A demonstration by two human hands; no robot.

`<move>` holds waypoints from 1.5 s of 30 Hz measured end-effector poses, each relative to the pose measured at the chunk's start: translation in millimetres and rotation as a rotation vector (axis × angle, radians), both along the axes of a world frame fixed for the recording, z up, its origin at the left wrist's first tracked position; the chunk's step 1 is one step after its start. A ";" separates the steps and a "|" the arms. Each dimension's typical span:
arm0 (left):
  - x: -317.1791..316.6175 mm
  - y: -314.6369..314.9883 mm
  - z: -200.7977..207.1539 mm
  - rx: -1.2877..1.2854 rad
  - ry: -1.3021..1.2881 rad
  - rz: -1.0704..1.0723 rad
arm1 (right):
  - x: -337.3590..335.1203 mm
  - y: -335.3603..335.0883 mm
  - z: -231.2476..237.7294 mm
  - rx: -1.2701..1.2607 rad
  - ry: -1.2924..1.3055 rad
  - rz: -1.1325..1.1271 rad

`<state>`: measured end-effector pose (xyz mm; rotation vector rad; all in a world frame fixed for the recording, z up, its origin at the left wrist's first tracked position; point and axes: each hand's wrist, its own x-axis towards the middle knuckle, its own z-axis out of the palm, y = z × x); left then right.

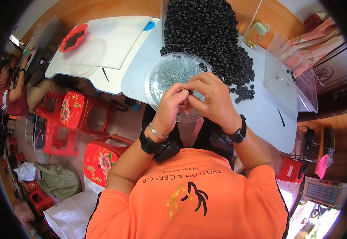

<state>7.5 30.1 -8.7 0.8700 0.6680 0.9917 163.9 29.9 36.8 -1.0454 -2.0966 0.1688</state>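
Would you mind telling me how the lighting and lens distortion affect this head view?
Head view: daylight is even over the hands and black beads; the clear dish glints; the lower right corner is blown out; table edges bow toward the black fisheye rim.

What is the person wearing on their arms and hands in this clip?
Both forearms are bare below short orange sleeves. The left hand has a thin silver bracelet at the wrist and a black strap behind it carrying a small black device. The right hand wears a black wristband. No gloves or rings are visible.
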 end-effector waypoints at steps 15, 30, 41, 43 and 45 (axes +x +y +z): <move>-55.8 8.2 -6.8 0.023 -0.026 0.213 | 3.0 23.2 -24.7 -0.087 -0.343 -0.033; -48.8 9.1 -9.7 0.066 0.130 0.070 | 10.0 37.3 -41.5 -0.585 0.441 -0.090; -13.9 12.7 3.6 0.799 0.565 0.011 | 11.5 27.7 -25.3 -0.959 0.742 0.139; -13.1 9.4 3.0 0.856 0.552 0.032 | 10.1 24.1 -26.8 -0.987 0.756 0.128; -12.3 6.8 7.7 0.926 0.618 0.085 | 11.4 20.7 -28.6 -1.021 0.663 0.083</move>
